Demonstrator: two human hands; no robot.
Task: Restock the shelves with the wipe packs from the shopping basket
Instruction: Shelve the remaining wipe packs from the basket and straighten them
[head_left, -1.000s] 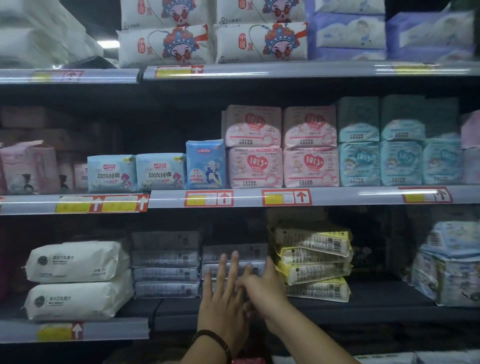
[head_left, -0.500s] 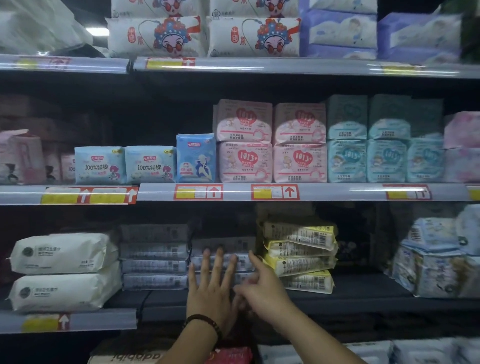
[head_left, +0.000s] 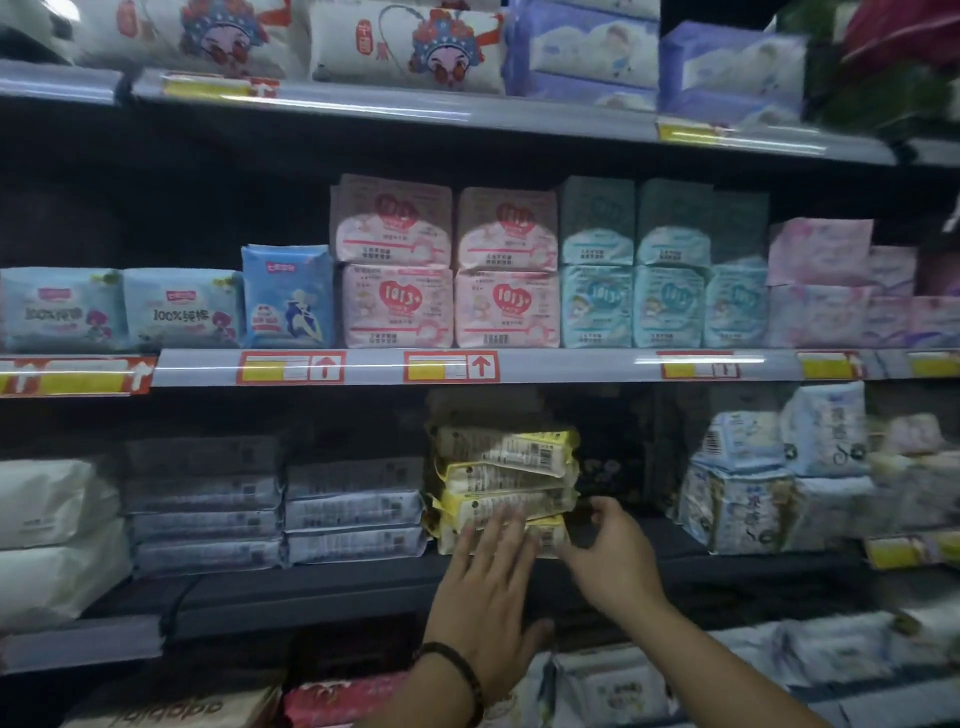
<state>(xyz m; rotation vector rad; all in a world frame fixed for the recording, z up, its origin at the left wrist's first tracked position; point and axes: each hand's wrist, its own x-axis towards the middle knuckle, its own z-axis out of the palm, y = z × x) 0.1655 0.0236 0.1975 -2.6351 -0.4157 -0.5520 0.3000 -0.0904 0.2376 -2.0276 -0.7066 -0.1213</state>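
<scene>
A stack of yellow-edged wipe packs leans unevenly on the dark lower shelf. My left hand, with a dark bracelet on the wrist, lies flat with straight fingers against the front of the two lowest yellow packs. My right hand reaches to the right end of the bottom pack, fingers loosely curved near its corner; whether it touches is unclear. Two stacks of grey wipe packs stand just left of the yellow ones. The shopping basket is out of view.
White bulky packs fill the shelf's left end and blue-white packs its right, with a dark gap between those and the yellow stack. Pink and teal packs line the middle shelf. More packs sit below.
Both hands moved right from the grey wipe stacks to the yellow stack. The view shifted closer and to the right.
</scene>
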